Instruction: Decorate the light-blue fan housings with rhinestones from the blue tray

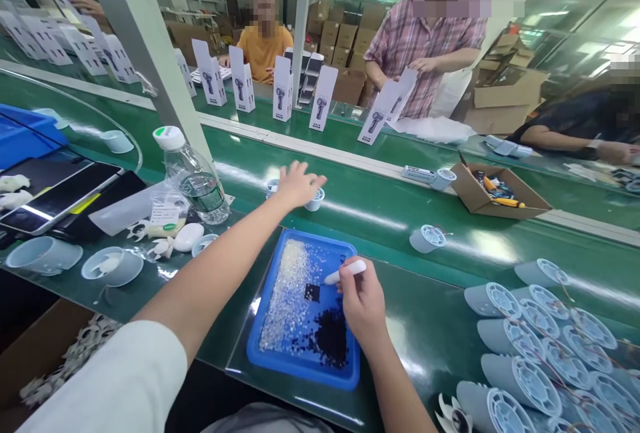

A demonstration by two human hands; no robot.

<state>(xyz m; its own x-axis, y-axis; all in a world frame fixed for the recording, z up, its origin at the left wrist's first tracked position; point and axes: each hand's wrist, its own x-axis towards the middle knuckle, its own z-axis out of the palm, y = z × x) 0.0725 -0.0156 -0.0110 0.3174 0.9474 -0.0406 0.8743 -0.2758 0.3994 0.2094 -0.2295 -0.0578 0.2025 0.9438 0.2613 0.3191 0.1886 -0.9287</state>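
My left hand (299, 185) reaches out over the green belt, palm down and fingers spread. Two pale blue round housings (315, 201) sit beside and partly under it; whether the fingers touch them is unclear. In my right hand (365, 303) is a white pen-like tool (346, 272), its tip pointing left above the blue tray (253, 346). Small clear pieces (285, 293) cover the tray's left side. A heap of small black pieces (330, 336) lies at its lower right, and a black square (312, 292) near the middle.
Many pale blue housings (520, 380) with thin wires crowd the right. One housing (427, 238) stands on the belt. A water bottle (200, 180) is left of my forearm. White boxes (325, 98) line the far side, where other people sit and stand. An open carton (500, 196) holds tools.
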